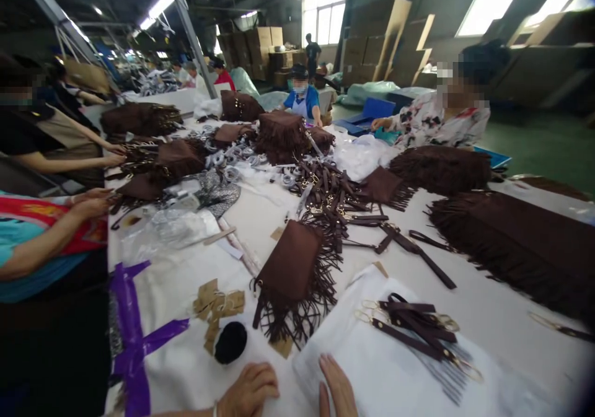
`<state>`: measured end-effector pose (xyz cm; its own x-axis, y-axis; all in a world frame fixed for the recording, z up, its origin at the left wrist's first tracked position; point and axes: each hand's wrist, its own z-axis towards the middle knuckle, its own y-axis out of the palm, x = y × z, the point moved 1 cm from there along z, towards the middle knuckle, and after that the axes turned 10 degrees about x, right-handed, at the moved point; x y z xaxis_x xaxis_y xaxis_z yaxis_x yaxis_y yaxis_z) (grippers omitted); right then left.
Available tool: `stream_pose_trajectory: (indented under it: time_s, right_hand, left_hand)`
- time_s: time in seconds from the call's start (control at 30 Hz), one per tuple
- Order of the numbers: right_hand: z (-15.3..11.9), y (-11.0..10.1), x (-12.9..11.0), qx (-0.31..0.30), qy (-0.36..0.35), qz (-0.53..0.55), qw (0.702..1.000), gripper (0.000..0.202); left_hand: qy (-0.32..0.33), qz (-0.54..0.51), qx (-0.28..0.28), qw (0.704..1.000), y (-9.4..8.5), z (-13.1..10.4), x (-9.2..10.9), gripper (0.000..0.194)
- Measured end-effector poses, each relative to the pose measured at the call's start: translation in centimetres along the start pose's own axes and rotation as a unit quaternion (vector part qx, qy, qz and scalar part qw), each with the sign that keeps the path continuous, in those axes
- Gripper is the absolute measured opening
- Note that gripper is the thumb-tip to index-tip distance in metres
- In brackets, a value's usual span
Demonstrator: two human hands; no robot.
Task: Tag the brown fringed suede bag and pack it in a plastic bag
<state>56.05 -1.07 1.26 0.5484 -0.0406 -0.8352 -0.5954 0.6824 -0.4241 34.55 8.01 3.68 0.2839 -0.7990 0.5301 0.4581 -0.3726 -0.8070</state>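
Note:
At the near edge of the table, my left hand [251, 390] rests with its fingers curled together; whatever they hold, if anything, is hidden. My right hand [338, 387] lies with fingers stretched out on a white translucent sheet [325, 336]. On that sheet is a small pile of dark brown wrist straps [413, 327] with gold clasps. A brown fringed pouch [295, 259] lies beyond my hands, its fringe spread on the table. Just past my left hand are a round black-topped object [230, 342] and several brown paper tags [218, 302].
Stacks of fringed brown pieces [525, 231] line the right side. A heap of straps with clasps [325, 188] fills the middle. Purple tape [130, 336] marks the left edge, near clear plastic bags [171, 231]. Co-workers' hands [95, 203] are busy on the left; others sit across.

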Motion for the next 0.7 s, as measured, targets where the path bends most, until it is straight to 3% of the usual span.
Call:
stream_pose_trajectory:
  time_s: [0.07,0.13,0.27,0.33,0.4,0.47,0.53,0.63,0.7]
  right_hand:
    - [4.1,3.4,-2.4,-0.073,-0.021,0.012,0.997,0.046]
    - [8.5,7.2,-4.4,-0.102,-0.006,-0.001,0.995,0.059]
    - [14.3,13.7,-6.0,0.002,0.199,0.052,0.979,0.082]
    - [15.8,15.6,-5.8,0.034,0.27,0.116,0.955,0.085]
    - [17.2,16.4,-5.6,0.041,0.296,0.148,0.943,0.087]
    - [18.8,15.9,-5.9,0.041,0.303,0.18,0.935,0.084]
    - [19.9,13.8,-7.3,0.046,0.284,0.213,0.934,0.08]
    - [18.4,7.2,-10.9,0.041,0.215,0.295,0.93,0.076]
    - [14.2,1.5,-12.7,0.024,0.183,0.337,0.923,0.077]
  left_hand:
    - [-0.005,0.004,0.0,1.0,0.0,-0.1,-0.2,0.034]
    - [0.007,0.003,-0.007,1.0,0.3,-0.3,-0.7,0.028]
    - [0.042,-0.007,-0.01,0.999,1.5,-1.1,-2.2,0.023]
    - [0.043,-0.017,0.002,0.999,2.1,-1.8,-2.9,0.028]
    - [0.038,-0.033,0.015,0.999,2.6,-2.4,-3.4,0.037]
    - [0.038,-0.045,0.029,0.998,2.9,-2.9,-3.9,0.041]
    - [0.042,-0.051,0.045,0.997,3.2,-3.2,-4.4,0.04]
    - [0.053,-0.077,0.088,0.992,3.5,-3.3,-4.8,0.037]
    - [0.037,-0.105,0.116,0.987,3.6,-3.1,-4.9,0.035]
